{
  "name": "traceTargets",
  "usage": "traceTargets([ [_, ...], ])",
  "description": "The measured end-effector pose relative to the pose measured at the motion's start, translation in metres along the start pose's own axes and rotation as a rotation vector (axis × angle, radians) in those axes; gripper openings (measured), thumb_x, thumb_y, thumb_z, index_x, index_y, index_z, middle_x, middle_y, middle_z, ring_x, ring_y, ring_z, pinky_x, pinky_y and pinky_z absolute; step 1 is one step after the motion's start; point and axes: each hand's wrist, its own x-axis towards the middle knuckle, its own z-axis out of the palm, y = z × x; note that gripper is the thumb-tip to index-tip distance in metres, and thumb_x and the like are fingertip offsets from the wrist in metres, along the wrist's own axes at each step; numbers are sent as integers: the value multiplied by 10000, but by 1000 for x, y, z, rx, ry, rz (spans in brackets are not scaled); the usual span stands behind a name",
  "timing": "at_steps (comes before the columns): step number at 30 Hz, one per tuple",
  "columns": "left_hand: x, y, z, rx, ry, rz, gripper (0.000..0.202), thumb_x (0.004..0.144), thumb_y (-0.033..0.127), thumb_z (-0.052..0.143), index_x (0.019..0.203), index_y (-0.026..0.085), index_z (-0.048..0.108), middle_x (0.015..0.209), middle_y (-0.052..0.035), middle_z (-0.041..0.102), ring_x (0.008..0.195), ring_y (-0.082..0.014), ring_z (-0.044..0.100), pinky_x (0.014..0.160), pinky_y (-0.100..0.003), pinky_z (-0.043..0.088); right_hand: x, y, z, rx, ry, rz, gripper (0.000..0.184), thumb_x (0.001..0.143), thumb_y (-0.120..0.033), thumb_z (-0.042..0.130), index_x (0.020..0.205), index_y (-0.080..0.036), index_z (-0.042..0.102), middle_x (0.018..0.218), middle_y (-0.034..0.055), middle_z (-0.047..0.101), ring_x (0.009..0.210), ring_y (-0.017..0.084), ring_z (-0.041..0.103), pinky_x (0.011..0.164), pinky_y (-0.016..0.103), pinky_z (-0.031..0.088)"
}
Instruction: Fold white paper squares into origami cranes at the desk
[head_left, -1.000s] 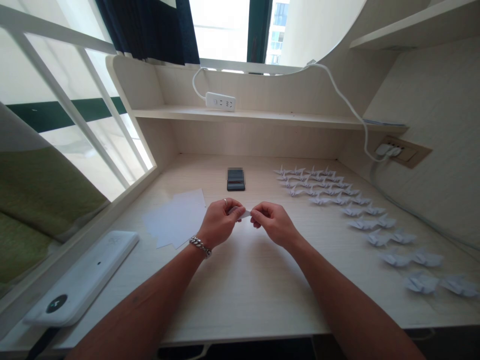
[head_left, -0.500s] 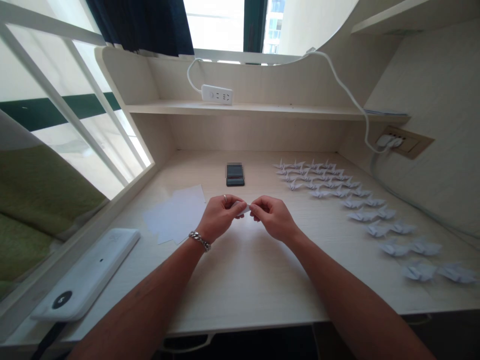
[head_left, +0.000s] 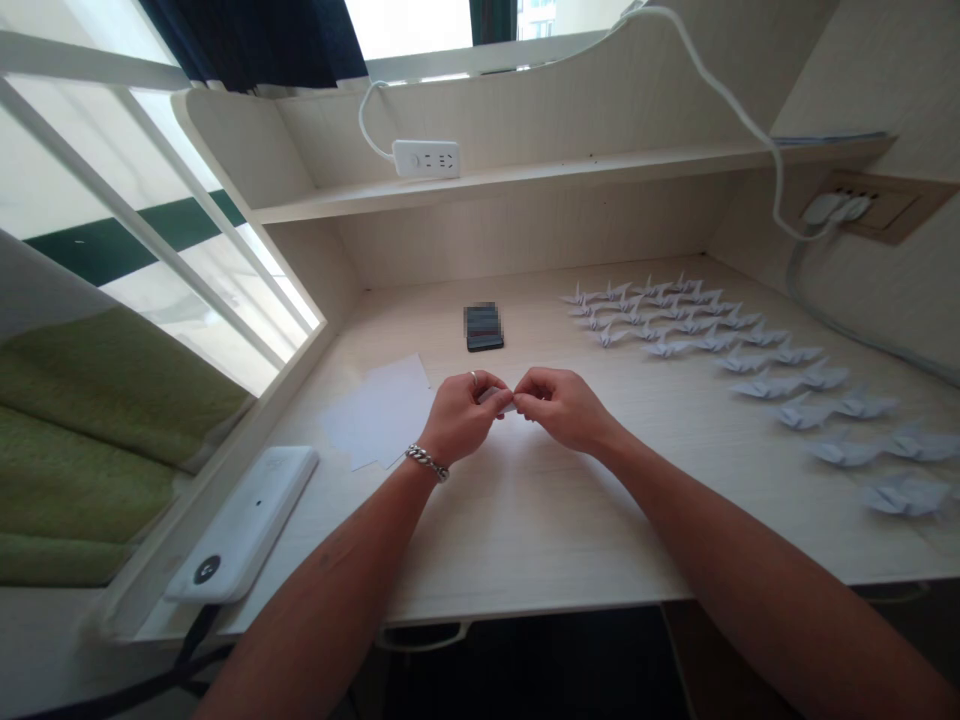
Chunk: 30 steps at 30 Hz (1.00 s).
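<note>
My left hand (head_left: 461, 415), with a ring and a chain bracelet, and my right hand (head_left: 562, 408) meet above the desk. Between their fingertips they pinch a small folded piece of white paper (head_left: 496, 397), mostly hidden by my fingers. A loose stack of white paper sheets (head_left: 379, 410) lies just left of my left hand. Rows of white origami cranes (head_left: 712, 335) spread out to the right of my right hand, a little apart from it. A dark smartphone (head_left: 484, 340) lies on the desk beyond my hands.
A white power bank (head_left: 244, 520) with a cable lies near the desk's left edge. A shelf (head_left: 525, 182) above the desk carries a white power strip (head_left: 425, 158). A wall socket (head_left: 862, 205) holds plugs on the right. A window with bars runs along the left.
The whole view has shifted and tilted as my head moved. My hands have come slightly closer together and still pinch the paper.
</note>
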Motion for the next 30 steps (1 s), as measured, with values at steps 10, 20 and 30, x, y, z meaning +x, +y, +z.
traceTargets([
  [10,6,-3,-14,-347,139,-139,194,661,288,731,694,124,634,559,1,612,523,-104,557,548,-234,450,5,11,-10,217,-25,99,83,671,-161,556,626,-160,625,555,5,614,546,134,551,531,248,415],
  [20,4,2,-4,-255,-22,-86,222,721,341,684,746,124,650,652,-33,648,613,-141,598,594,-266,484,6,10,1,316,19,83,125,756,-272,598,736,-153,632,626,11,623,571,131,569,552,255,455],
  [30,0,9,-12,64,-271,-6,161,738,238,587,685,159,717,581,2,621,549,-115,517,534,-228,388,7,15,-8,307,-238,139,86,697,-217,611,672,-143,648,546,-1,600,535,118,545,532,236,418],
])
